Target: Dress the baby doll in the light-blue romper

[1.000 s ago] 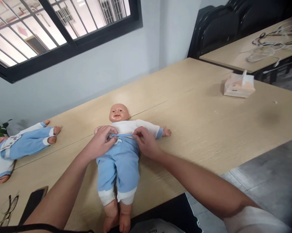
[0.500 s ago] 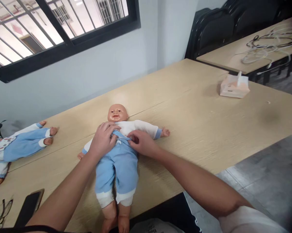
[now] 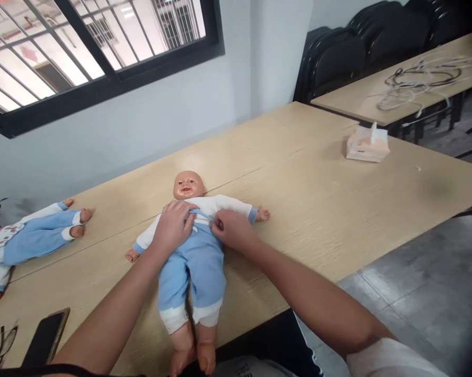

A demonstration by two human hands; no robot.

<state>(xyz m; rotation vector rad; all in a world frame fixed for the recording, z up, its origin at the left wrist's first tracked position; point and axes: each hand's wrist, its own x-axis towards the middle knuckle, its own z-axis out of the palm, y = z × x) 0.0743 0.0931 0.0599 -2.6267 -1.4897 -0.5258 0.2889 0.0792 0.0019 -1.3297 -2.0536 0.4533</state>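
A baby doll (image 3: 189,184) lies on its back on the table, its feet toward me. It wears a white top (image 3: 236,205) with blue cuffs and light-blue trousers (image 3: 202,251). My left hand (image 3: 176,222) lies over the doll's chest, fingers curled on one end of a narrow blue cloth edge (image 3: 202,213). Across the belly, my right hand (image 3: 230,228) pinches the other end of that edge, which is stretched between both hands. A white patch shows just under the strip. My hands hide whether it belongs to the top or the trousers.
Another doll (image 3: 35,238) in similar clothes lies at the left. Near me on the table (image 3: 299,220) are a phone (image 3: 45,337) and glasses (image 3: 3,345). A tissue box (image 3: 367,146) stands at the right. Tangled cables (image 3: 420,84) lie on a further table, with stacked chairs (image 3: 338,60) behind.
My right hand has moved slightly right and the blue edge between my hands looks narrower and tauter. The doll's legs have shifted a little to the right and upward in view.
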